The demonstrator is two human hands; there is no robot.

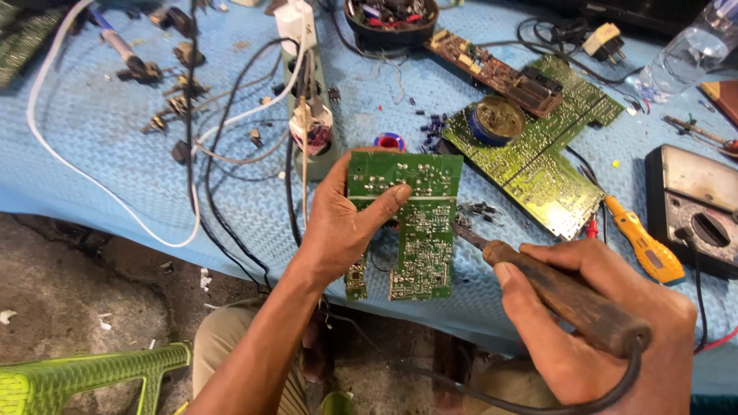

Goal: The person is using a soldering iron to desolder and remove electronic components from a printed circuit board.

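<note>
Right hand (607, 323) clenched around wooden-handled soldering iron (565, 296); left hand (346, 223) gripping flat green circuit board (407, 223) (solder-dotted).

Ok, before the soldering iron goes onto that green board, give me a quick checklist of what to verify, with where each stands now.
1. Board held firm: the left hand grips the green circuit board, thumb across its solder side. Ok.
2. Iron gripped: the right hand is wrapped round the wooden handle of the soldering iron. Ok.
3. Tip on a joint: the tip sits at the board's right edge, contact unclear. Cannot tell.
4. Thumb clear of the tip: it lies on the board, left of the tip. Ok.
5. Tip hot: no sign either way. Cannot tell.
6. Flux tin open, resting on the larger board. Ok.
</note>
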